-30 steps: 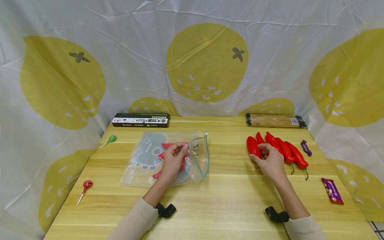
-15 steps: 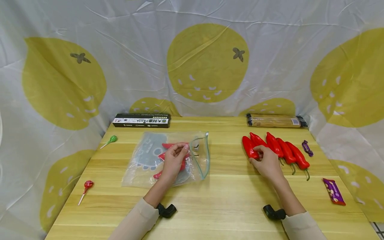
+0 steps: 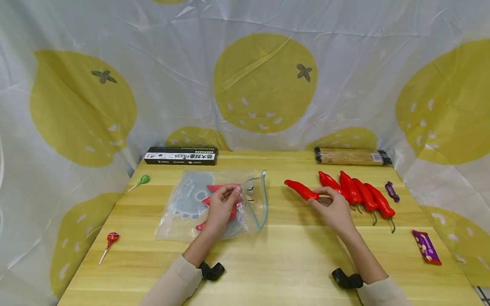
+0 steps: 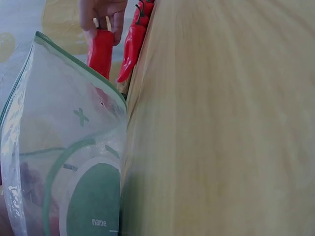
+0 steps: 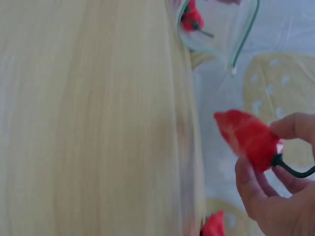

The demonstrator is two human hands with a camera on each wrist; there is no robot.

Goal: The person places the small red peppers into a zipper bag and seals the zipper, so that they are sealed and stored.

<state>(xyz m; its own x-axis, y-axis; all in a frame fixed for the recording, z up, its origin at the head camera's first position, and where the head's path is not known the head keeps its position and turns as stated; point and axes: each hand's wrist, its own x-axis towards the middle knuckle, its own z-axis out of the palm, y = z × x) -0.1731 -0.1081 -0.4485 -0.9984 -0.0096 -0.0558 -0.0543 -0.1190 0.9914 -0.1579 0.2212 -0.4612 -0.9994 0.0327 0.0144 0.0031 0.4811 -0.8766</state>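
Note:
My right hand [image 3: 334, 211] grips a red chili pepper [image 3: 300, 188] by its stem end, with the tip pointing left toward the bag. In the right wrist view the pepper [image 5: 251, 140] sits between thumb and fingers, its green stem toward the palm. A clear zip bag [image 3: 176, 227] with a grey-blue print lies on the table, its green-edged mouth gaping to the right. My left hand [image 3: 220, 207] pinches the bag's upper layer near that mouth. Several red peppers [image 3: 214, 187] show through the plastic. More peppers [image 3: 366, 195] lie in a row beyond my right hand.
At the back stand a black pasta box [image 3: 181, 156] and a pack of thin sticks [image 3: 350, 156]. Green [image 3: 144, 179] and red [image 3: 112, 238] lollipops lie left. A purple candy [image 3: 392, 191] and a purple snack packet [image 3: 426, 247] lie right. Lemon-print cloth surrounds the table.
My right hand has taken the leftmost pepper from the row, lifted it and carried it left toward the bag. My left hand stays on the bag.

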